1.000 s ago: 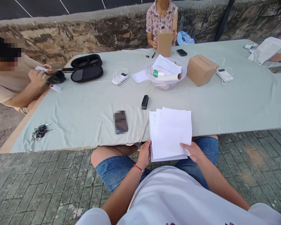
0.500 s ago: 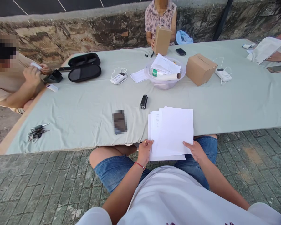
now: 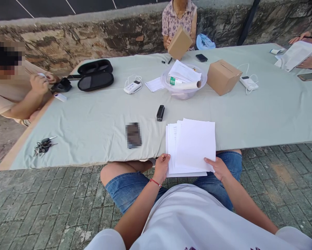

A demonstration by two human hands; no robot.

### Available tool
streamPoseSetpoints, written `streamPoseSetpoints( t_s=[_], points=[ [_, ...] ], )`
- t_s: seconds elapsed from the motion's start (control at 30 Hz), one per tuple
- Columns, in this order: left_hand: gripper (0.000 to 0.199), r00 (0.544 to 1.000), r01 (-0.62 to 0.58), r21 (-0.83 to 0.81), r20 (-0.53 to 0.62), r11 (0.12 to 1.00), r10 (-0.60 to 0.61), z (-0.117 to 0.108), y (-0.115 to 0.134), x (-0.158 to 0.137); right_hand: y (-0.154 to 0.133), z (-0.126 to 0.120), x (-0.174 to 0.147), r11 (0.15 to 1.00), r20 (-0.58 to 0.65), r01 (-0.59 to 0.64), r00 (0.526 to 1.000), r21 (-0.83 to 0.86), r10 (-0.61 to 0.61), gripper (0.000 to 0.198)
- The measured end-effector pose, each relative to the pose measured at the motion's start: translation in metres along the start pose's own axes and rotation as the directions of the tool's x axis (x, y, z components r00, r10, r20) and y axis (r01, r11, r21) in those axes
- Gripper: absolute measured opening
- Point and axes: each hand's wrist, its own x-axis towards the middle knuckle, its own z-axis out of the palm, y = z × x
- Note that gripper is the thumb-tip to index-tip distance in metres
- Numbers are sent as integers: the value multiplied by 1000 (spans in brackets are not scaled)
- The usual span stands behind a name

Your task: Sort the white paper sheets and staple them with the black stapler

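Several loose white sheets of paper [image 3: 195, 146] lie unevenly fanned in a stack at the table's near edge, partly over my lap. My left hand [image 3: 162, 168] pinches the stack's left edge near its lower corner. On the opposite side my right hand [image 3: 218, 167] grips the right edge, thumb on top and fingers underneath. Faint print shows on a sheet under the top one, which looks blank. A black stapler [image 3: 160, 113] rests on the cloth just beyond the papers. Left of them is a dark blurred-out flat object [image 3: 133, 135].
On the cloth-covered table [image 3: 239, 121] are a bowl [image 3: 183, 93] of papers and a bottle, a cardboard box [image 3: 223, 77], a black case [image 3: 96, 81], white corded devices [image 3: 133, 86] and keys [image 3: 44, 145]. Across, a person [image 3: 179, 17] holds another box; others sit left and right.
My hands and the paper stack stay nearly still. The person across has tilted their box to the right. At the far right, a co-worker's hand with a pen has come into view.
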Motion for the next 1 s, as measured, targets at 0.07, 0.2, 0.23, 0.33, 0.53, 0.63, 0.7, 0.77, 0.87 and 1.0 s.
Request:
streamPoseSetpoints(
  t_s=[0.07, 0.2, 0.23, 0.33, 0.53, 0.63, 0.7, 0.77, 0.87, 1.0],
  points=[
    [35, 1000, -25, 27, -15, 999, 26, -1, -1, 1, 1, 2, 0, 999, -7, 13, 1000, -30, -13, 35],
    [38, 998, -33, -3, -60, 999, 33, -1, -1, 1, -1, -6, 3, 995, -72, 44, 996, -94, -51, 35],
    [38, 997, -26, -11, -70, 1000, 26, -2, 0, 1, -2, -11, 4, 994, -93, 50, 994, -96, -59, 34],
    [35, 995, -28, 31, -99, 999, 31, -2, 1, 0, -6, -25, 7, 997, -148, 52, 987, -61, -61, 33],
    [39, 996, -60, 62, -58, 996, 64, -4, 0, 0, -13, -32, 7, 999, -126, -12, 992, 48, 18, 37],
    [30, 999, -9, 47, -51, 999, 11, -3, 2, -1, -10, -17, 4, 999, -57, -20, 998, 45, 22, 37],
    [32, 998, 20, 1, -59, 1000, -20, -1, 4, -2, -7, -5, 2, 1000, -22, -5, 1000, 19, 5, 36],
    [36, 999, 21, -41, -46, 999, -23, 0, 6, -2, -5, 5, -1, 1000, 5, 21, 1000, -15, -21, 36],
    [34, 999, -16, 38, -49, 999, 18, 0, 7, -2, -2, 13, -3, 997, 27, 52, 998, -53, -50, 36],
    [33, 993, -2, 118, -118, 993, 16, -1, 4, 0, 0, 9, -2, 992, 5, 73, 997, -102, -72, 37]
  ],
)
